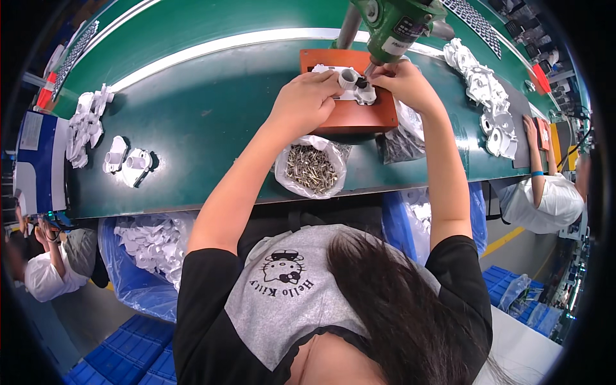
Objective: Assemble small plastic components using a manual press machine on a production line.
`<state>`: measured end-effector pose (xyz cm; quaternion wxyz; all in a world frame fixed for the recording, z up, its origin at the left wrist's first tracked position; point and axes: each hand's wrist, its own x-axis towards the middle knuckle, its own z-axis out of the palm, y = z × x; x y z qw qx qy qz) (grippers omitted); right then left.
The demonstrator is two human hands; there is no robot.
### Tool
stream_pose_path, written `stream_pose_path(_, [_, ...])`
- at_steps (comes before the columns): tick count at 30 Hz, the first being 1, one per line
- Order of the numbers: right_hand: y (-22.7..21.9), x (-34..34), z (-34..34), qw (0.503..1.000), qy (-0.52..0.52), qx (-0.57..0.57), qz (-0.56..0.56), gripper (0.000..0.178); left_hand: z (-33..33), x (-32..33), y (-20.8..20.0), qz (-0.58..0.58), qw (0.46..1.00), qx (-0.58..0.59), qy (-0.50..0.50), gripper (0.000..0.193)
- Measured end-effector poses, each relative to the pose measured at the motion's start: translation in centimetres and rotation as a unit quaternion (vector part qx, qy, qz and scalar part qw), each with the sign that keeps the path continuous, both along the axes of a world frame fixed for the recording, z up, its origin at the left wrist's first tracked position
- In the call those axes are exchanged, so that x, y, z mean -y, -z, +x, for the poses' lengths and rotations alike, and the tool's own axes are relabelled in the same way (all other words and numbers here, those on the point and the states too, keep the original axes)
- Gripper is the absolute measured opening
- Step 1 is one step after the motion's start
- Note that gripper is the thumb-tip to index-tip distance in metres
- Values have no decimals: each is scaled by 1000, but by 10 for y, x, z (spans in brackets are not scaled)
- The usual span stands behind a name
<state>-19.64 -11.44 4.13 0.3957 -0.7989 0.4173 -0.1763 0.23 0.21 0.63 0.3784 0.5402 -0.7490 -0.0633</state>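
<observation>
A white plastic part (348, 79) with a round collar and a small black piece (361, 83) lies on an orange fixture block (375, 115). From its left side, my left hand (305, 102) grips the part, fingers pressed together against it. My right hand (407, 85) is closed in a pinch at the part's right side, close under the tip of a green press (398, 32); whatever the fingertips hold is hidden. An open bag of small metal pins (311, 168) sits on the table just in front of the block.
Another plastic bag (403, 144) lies right of the pins. White parts are piled at the left (86, 125) and right (486, 90) of the green table (192, 135), with two loose parts (127, 162) at left. Lined bins (138, 282) stand below the edge. Co-workers sit on both sides.
</observation>
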Motion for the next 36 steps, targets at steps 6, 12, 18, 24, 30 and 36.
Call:
stream_pose_path(6, [1,6,6,996,-19,58,59,14,2,2,6,-31,999,20,-4,18])
stream_pose_path(12, [-1,12,6,997,-35,9,71,14,1,1,-3,-1,1000,27,5,20])
stream_pose_path(18, [-6,32,5,990,-90,25,110,16,2,1,-1,-36,999,32,10,21])
stream_pose_path(24, [-38,35,28,964,-143,-187,121,21,7,1,2,-34,999,39,6,20])
stream_pose_path(30, [-18,74,-28,975,-196,-71,79,20,20,-10,5,-33,998,52,-31,18])
stream_pose_path(36, [-113,218,-35,964,-172,199,-44,29,-3,3,-2,-7,999,40,14,11])
